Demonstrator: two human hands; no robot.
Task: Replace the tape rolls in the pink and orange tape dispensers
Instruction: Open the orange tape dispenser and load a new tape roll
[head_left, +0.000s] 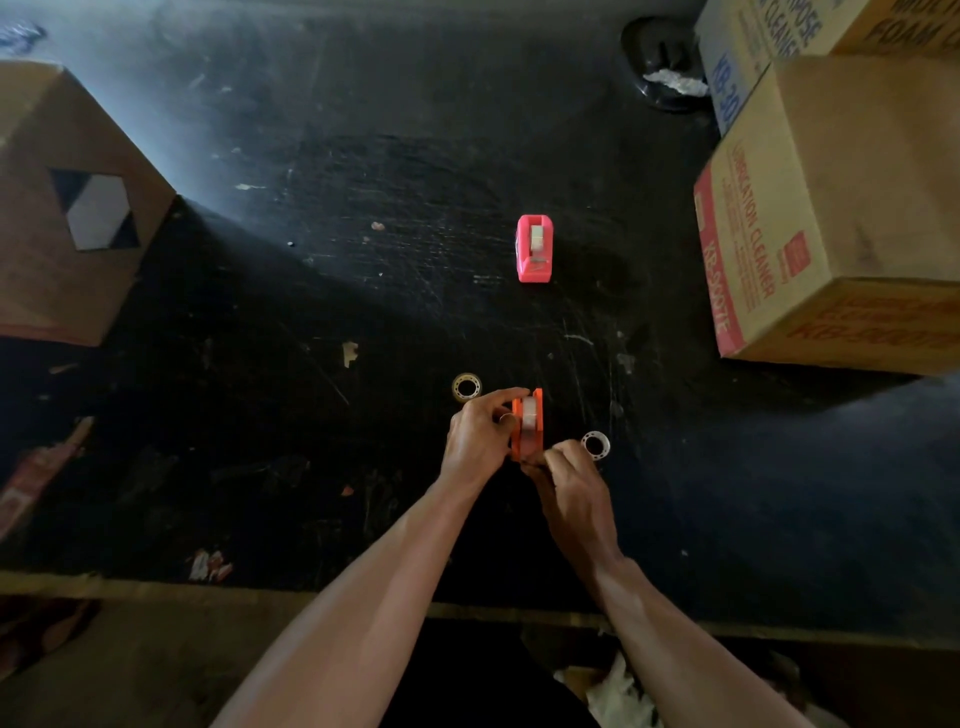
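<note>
Tape roll (530, 410) sits in orange dispenser (525, 422); my left hand (478, 439) grips its side, right hand (569, 480) pinches its near end. Pink dispenser (534, 248) beyond holds tape. Two empty cores (466, 387) (595, 445) flank orange dispenser; boxes (831, 218) further off.

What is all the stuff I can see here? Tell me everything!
Pink tape dispenser: one, pink, centre of the table, tape roll inside.
Orange tape dispenser: one, orange, near edge, held by both hands, roll inside.
Loose tape rolls: two; a yellowish one left of the orange dispenser, a whitish one right of it.
Cardboard boxes: one brown at left, a stack at right.
Table: one, black, scratched.
Dark object: one, far right; unclear what.
Left hand: grip on dispenser's side.
Right hand: grip at dispenser's near end.
</note>
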